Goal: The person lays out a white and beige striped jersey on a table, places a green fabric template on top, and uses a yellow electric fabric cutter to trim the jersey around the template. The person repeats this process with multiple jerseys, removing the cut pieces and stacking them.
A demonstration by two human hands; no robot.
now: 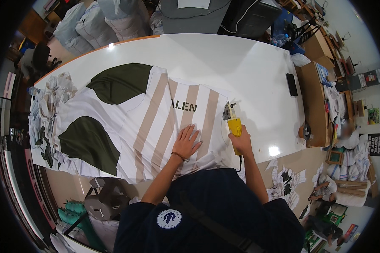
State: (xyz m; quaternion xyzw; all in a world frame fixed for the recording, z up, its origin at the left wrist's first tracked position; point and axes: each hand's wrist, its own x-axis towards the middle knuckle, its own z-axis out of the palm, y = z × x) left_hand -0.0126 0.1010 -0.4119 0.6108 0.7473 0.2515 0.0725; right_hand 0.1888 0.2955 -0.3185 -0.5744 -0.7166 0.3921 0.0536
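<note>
A stack of printed fabric (126, 122), white with beige stripes and dark olive leaf-shaped panels, lies on a large white table (240, 67). My left hand (186, 141) rests flat on the striped part with its fingers spread. My right hand (240, 142) grips the yellow handle of an electric fabric cutter (233, 122) at the fabric's right edge, the metal head pointing away from me. A black cord runs down from the handle past my forearm.
A black phone (291, 84) lies near the table's right edge. Fabric scraps (46, 114) pile at the left end. Stuffed bags (97, 21) stand beyond the far edge. Cut pieces (285, 181) litter the floor at right, where another person (325, 189) crouches.
</note>
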